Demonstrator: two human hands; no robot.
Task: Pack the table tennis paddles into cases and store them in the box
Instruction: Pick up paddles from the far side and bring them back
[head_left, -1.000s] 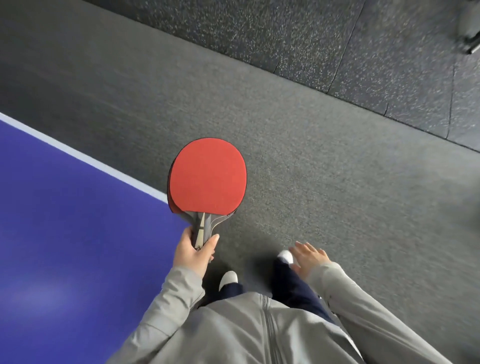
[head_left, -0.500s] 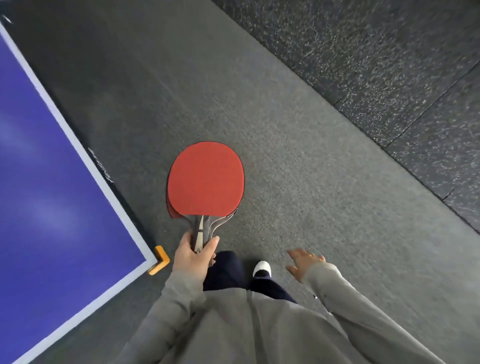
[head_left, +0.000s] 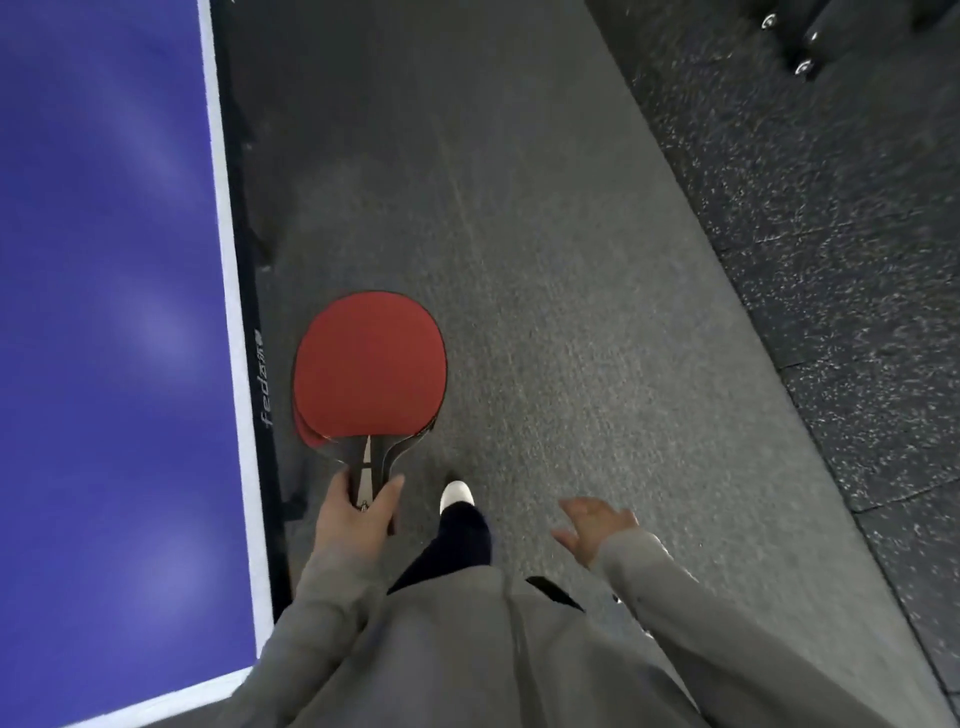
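Desk (head_left: 104, 312) edge swings from diagonal to upright at left as person walks alongside. Left hand (head_left: 358, 512) clenched around handles of stacked red paddles (head_left: 370, 364), faces up, held low over grey floor (head_left: 545, 312). Right hand (head_left: 597, 525) empty, fingers spread. Cases, box unseen; packing apparently not begun.

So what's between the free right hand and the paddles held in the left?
In the head view, only one white shoe and dark trouser leg over grey floor lie between the right hand and the paddles.
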